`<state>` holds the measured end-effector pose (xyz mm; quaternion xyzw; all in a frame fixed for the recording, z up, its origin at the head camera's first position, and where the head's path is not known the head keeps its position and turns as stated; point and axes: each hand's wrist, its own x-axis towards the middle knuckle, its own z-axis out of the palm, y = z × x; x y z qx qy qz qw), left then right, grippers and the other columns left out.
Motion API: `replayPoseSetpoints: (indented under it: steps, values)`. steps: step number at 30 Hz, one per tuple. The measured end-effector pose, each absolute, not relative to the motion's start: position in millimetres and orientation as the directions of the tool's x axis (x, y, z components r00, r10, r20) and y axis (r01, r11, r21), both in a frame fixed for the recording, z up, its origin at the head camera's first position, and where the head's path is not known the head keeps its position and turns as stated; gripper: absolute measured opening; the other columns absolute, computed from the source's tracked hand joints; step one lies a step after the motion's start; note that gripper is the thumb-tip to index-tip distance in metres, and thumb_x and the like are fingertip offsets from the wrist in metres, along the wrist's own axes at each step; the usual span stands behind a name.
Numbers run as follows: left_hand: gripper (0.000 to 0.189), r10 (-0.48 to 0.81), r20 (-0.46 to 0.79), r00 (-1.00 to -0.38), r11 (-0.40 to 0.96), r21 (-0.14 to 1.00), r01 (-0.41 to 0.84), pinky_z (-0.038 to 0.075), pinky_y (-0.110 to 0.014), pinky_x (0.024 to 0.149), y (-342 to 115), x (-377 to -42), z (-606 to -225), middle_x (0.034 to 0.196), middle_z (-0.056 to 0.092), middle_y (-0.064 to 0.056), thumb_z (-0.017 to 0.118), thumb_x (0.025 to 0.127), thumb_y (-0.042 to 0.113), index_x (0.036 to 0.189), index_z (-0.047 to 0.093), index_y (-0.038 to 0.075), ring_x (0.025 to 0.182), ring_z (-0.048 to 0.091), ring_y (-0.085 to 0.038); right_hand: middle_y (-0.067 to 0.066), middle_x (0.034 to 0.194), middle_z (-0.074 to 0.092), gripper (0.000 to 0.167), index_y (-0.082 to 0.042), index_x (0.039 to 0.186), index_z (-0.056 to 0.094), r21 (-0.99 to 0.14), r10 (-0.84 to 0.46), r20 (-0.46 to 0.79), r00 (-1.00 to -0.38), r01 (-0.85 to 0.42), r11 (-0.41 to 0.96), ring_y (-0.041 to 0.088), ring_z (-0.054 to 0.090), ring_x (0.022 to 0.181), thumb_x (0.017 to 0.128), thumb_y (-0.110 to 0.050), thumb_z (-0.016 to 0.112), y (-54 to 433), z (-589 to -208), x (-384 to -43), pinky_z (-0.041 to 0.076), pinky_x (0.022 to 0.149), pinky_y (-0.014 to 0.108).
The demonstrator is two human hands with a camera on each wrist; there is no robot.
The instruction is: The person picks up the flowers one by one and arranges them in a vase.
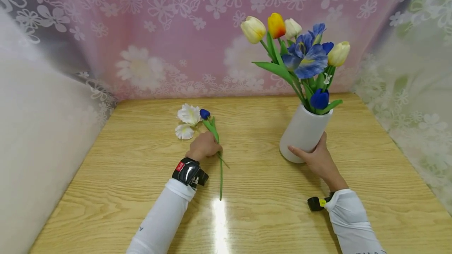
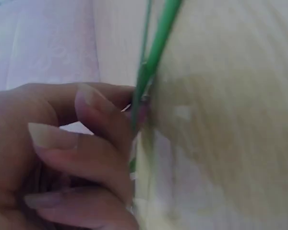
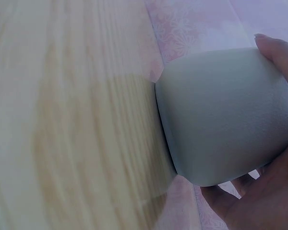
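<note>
My left hand (image 1: 205,146) is at the left middle of the table, with curled fingers pinching the stem of a blue tulip (image 1: 205,114) that lies there. Two green stems (image 2: 162,38) cross at the fingertips in the left wrist view. Just beyond this hand is a white iris (image 1: 189,114), its stem partly hidden. On the right, my right hand (image 1: 319,160) grips the lower part of a white vase (image 1: 303,132), thumb on one side and fingers round the other. The vase holds a blue iris (image 1: 306,56), an orange-yellow tulip (image 1: 276,25), several pale tulips (image 1: 253,29) and blue tulips (image 1: 319,98).
The wooden table (image 1: 254,191) ends at the back against a pink floral cloth (image 1: 190,42). Pale cloths hang at the left and right sides. A bright reflection lies on the table's front middle.
</note>
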<state>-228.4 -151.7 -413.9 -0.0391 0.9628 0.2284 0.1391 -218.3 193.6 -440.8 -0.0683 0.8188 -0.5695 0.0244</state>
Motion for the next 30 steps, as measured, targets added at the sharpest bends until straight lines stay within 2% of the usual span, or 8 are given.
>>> replayPoseSetpoints:
  steps: [5,10,13,16,19,21,26,30]
  values:
    - [0.032,-0.002,-0.315,-0.949,0.888,0.436,-0.146,0.035,-0.026,0.046,-150,-235,-411,0.055,0.056,0.000,0.067,0.084,0.027,0.057,0.060,0.011,0.050,0.051,-0.015,0.024,0.144,0.022,0.100,-0.010,0.145,-0.005,-0.937,-0.131,0.028,-0.991,-0.071,0.342,0.042,0.029,0.130,0.085,-0.028,0.074,194,-440,-217,0.027,0.102,0.061]
    - [0.039,0.068,-0.273,-0.960,0.786,0.607,-0.117,0.029,-0.025,0.042,-153,-238,-404,0.048,0.039,0.003,0.065,0.086,0.026,0.054,0.049,0.011,0.041,0.037,-0.012,0.024,0.144,0.022,0.102,-0.010,0.145,-0.006,-0.936,-0.130,0.019,-0.991,-0.063,0.346,0.042,0.029,0.130,0.085,-0.029,0.074,194,-442,-218,0.027,0.102,0.061]
    - [0.035,0.107,-0.254,-0.961,0.669,0.733,-0.119,0.023,-0.025,0.041,-158,-237,-397,0.045,0.034,0.004,0.063,0.087,0.023,0.056,0.057,0.006,0.039,0.028,-0.011,0.024,0.144,0.023,0.101,-0.010,0.145,-0.005,-0.936,-0.134,0.032,-0.991,-0.077,0.344,0.042,0.029,0.130,0.085,-0.029,0.074,193,-443,-219,0.027,0.102,0.061]
    - [0.031,0.136,-0.238,-0.962,0.548,0.827,-0.127,0.020,-0.025,0.042,-164,-236,-395,0.047,0.041,0.001,0.063,0.089,0.022,0.069,0.067,-0.002,0.039,0.024,-0.010,0.024,0.143,0.023,0.100,-0.009,0.144,-0.004,-0.935,-0.136,0.050,-0.989,-0.094,0.342,0.043,0.030,0.129,0.085,-0.028,0.074,193,-443,-220,0.027,0.101,0.062]
    - [0.027,0.149,-0.219,-0.964,0.411,0.901,-0.140,0.020,-0.024,0.042,-170,-237,-398,0.053,0.050,-0.004,0.063,0.089,0.018,0.078,0.069,-0.006,0.039,0.024,-0.009,0.025,0.143,0.023,0.099,-0.008,0.144,-0.004,-0.935,-0.139,0.055,-0.989,-0.100,0.340,0.043,0.030,0.129,0.085,-0.028,0.074,194,-442,-220,0.027,0.101,0.062]
    - [0.022,0.153,-0.204,-0.967,0.301,0.942,-0.151,0.020,-0.023,0.042,-174,-236,-400,0.056,0.052,-0.006,0.063,0.090,0.015,0.081,0.069,-0.004,0.040,0.023,-0.009,0.025,0.143,0.023,0.099,-0.008,0.144,-0.004,-0.935,-0.142,0.051,-0.989,-0.097,0.341,0.043,0.029,0.129,0.085,-0.028,0.074,194,-442,-220,0.027,0.101,0.062]
    - [0.021,0.147,-0.114,-0.983,0.100,0.990,-0.100,0.020,-0.026,0.046,-177,-233,-397,0.059,0.050,-0.005,0.062,0.092,0.014,0.082,0.067,-0.004,0.043,0.025,-0.010,0.025,0.143,0.022,0.100,-0.009,0.145,-0.005,-0.934,-0.145,0.041,-0.989,-0.089,0.345,0.043,0.029,0.130,0.086,-0.029,0.073,194,-441,-219,0.027,0.101,0.063]
    - [0.019,0.130,-0.018,-0.991,0.027,1.000,-0.015,0.026,-0.026,0.048,-176,-229,-387,0.069,0.054,-0.006,0.063,0.092,0.016,0.087,0.068,-0.002,0.048,0.039,-0.012,0.025,0.144,0.020,0.101,-0.010,0.145,-0.007,-0.936,-0.148,0.034,-0.988,-0.083,0.343,0.044,0.028,0.130,0.086,-0.030,0.073,194,-442,-218,0.027,0.101,0.063]
